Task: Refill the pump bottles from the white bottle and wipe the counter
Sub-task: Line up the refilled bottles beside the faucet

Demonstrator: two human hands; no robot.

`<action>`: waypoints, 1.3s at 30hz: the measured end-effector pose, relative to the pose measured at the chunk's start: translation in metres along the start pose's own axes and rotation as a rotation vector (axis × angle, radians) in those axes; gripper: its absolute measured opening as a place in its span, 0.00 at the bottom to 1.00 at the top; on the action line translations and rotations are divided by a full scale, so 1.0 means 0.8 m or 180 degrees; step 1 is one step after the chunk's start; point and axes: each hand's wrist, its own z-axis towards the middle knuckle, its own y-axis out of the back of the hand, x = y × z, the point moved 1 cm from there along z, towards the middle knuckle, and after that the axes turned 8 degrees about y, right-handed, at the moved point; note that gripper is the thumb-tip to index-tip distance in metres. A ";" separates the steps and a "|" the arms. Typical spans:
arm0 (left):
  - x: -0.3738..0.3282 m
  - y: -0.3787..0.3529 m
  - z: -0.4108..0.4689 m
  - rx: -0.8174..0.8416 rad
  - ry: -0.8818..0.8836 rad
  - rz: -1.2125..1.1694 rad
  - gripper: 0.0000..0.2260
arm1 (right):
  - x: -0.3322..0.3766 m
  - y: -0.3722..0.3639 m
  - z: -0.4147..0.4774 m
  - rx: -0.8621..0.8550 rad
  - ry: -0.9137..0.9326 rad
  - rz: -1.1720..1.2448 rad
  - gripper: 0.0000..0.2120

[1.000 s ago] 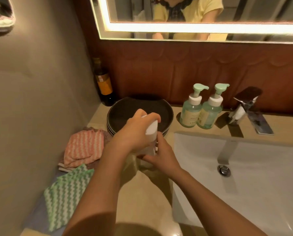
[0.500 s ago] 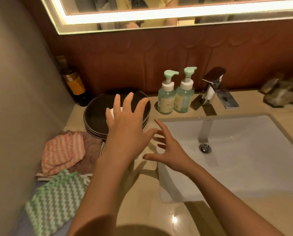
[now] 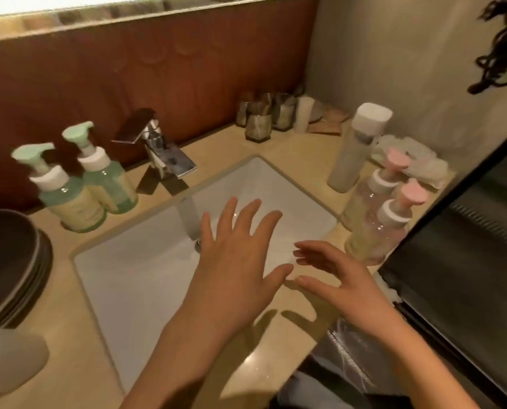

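My left hand hovers over the white sink with fingers spread, holding nothing. My right hand is beside it over the sink's right rim, fingers straight and empty. A tall white bottle with a white cap stands on the counter right of the sink. Two pink-topped pump bottles stand just in front of it, close to my right hand. Two green-topped pump bottles stand at the back left of the sink.
A chrome faucet sits behind the sink. Dark stacked plates lie at the left edge. Several small jars stand in the back right corner. A dark glass panel borders the counter on the right.
Both hands let go of a white bottle at the left, opened, and swung right across the sink. The view turned right, bringing the tall white bottle and pink pump bottles into sight.
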 end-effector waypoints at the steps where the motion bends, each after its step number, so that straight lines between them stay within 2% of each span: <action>1: -0.013 -0.007 0.009 0.0080 -0.0080 -0.0041 0.30 | -0.009 0.018 -0.008 -0.0034 -0.0123 -0.0017 0.23; 8: -0.103 -0.056 0.092 0.0412 -0.0425 -0.0302 0.31 | -0.071 0.165 -0.026 0.0436 -0.0847 -0.0551 0.18; 11: -0.140 -0.068 0.132 0.0436 -0.0467 -0.0487 0.29 | -0.087 0.231 -0.005 0.0595 -0.0860 -0.0960 0.16; 15: -0.174 -0.083 0.169 0.0608 -0.0503 -0.0748 0.28 | -0.098 0.285 0.042 0.0319 -0.0520 -0.1219 0.21; 18: -0.191 -0.091 0.179 0.0686 -0.0575 -0.0963 0.23 | -0.108 0.296 0.083 0.0281 -0.0299 -0.1103 0.21; 21: -0.198 -0.099 0.187 0.0693 -0.0747 -0.0985 0.22 | -0.116 0.294 0.120 0.0534 -0.0149 -0.0909 0.22; 27: -0.194 -0.102 0.195 0.0876 -0.0251 -0.1562 0.22 | -0.124 0.272 0.161 0.0961 0.0069 -0.0192 0.28; 29: -0.195 -0.102 0.194 0.0702 -0.0279 -0.1227 0.21 | -0.128 0.262 0.172 0.0951 0.0049 0.0018 0.26; 31: -0.195 -0.105 0.193 0.0535 -0.0425 -0.0823 0.23 | -0.134 0.254 0.178 0.0920 -0.0065 0.0030 0.20; 33: -0.194 -0.111 0.191 0.0583 -0.0408 -0.0660 0.21 | -0.141 0.246 0.185 0.0979 -0.0122 0.0085 0.17; 36: -0.186 -0.119 0.189 0.0324 -0.0541 -0.0706 0.21 | -0.141 0.233 0.188 0.0781 0.0154 -0.0227 0.21; 39: -0.165 -0.113 0.192 -0.0005 -0.0449 -0.0796 0.19 | -0.133 0.217 0.195 0.0549 0.0442 -0.0535 0.21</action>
